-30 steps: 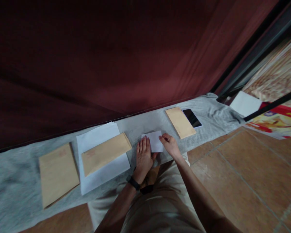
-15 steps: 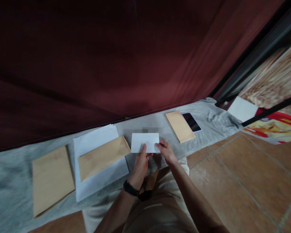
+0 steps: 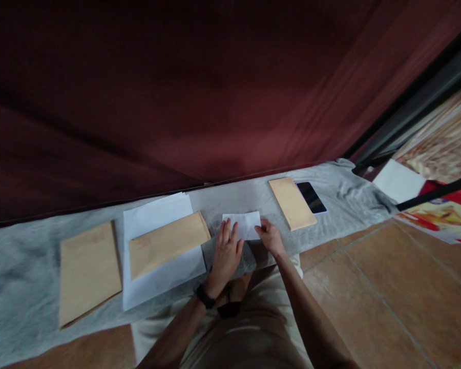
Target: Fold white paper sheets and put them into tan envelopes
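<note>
A small white sheet of paper (image 3: 246,223) lies on the grey cloth in front of me, with faint creases across it. My left hand (image 3: 227,251) rests with its fingers stretched out over the sheet's left part. At the sheet's right edge, my right hand (image 3: 271,237) has thumb and fingers closed on the paper. Just left of my left hand is a long brown envelope (image 3: 169,243), lying on larger white sheets (image 3: 155,207). Another brown envelope (image 3: 292,204) lies beyond my right hand, beside a dark-screened phone (image 3: 311,198).
A wider brown envelope (image 3: 89,274) lies at the left on the grey cloth (image 3: 19,266). Behind the narrow surface rises a dark red upright panel (image 3: 200,102). A black bar (image 3: 438,192) and a colourful printed sheet (image 3: 445,215) are at the right, above the tiled floor (image 3: 349,287).
The white paper has gone from being held up in both hands to lying on the cloth. My left hand has opened and flattened onto it. The view has shifted slightly.
</note>
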Motion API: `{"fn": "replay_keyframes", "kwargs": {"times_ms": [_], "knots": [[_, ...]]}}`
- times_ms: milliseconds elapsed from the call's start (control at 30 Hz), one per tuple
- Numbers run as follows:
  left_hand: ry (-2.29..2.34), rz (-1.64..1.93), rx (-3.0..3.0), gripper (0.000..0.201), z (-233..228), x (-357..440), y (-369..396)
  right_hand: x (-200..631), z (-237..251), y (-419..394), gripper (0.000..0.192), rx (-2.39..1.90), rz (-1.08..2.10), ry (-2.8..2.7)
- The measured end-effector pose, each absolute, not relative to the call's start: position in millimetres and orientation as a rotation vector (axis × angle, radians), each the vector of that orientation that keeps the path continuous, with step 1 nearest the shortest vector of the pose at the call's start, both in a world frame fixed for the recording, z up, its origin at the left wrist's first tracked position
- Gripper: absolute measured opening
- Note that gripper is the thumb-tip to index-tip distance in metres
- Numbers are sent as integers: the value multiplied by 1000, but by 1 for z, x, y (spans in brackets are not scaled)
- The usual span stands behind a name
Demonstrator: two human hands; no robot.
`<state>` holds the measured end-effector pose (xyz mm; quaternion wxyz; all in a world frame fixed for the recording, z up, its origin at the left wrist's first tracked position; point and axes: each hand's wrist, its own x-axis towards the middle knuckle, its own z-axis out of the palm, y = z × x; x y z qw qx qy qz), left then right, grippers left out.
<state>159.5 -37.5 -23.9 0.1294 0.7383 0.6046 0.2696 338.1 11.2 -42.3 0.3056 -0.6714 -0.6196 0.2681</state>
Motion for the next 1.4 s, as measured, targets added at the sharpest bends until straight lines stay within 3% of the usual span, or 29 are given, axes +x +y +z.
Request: {"fn": "replay_keyframes", "kwargs": {"times_ms": [233,367,533,733,900,1167,1400], "knots": [[1941,550,2305,57,-47,167,-27,326,-39,4,49,-1826,209,-1785],[1924,481,2326,61,-49,167,-32,297,-43,5,47,-1555,238,-2044],[1871,460,2419,67,-34,137,-46,285,-58,2,49,-1548,169,-2219],[2184,288,2194,95,-12,33,-39,292,-66,1,47,-1526,176,-2200],[1999,46,2070,113,-10,-31,-23,276,-60,1,44,-1560,305,-2027],[1875,-103,2056,131,-4,-45,-13,211,-24,3,40,-1189,1105,-1716],[1898,-73,2043,129,4,-38,-15,155,-17,9,47,-1410,1098,-1885]]}}
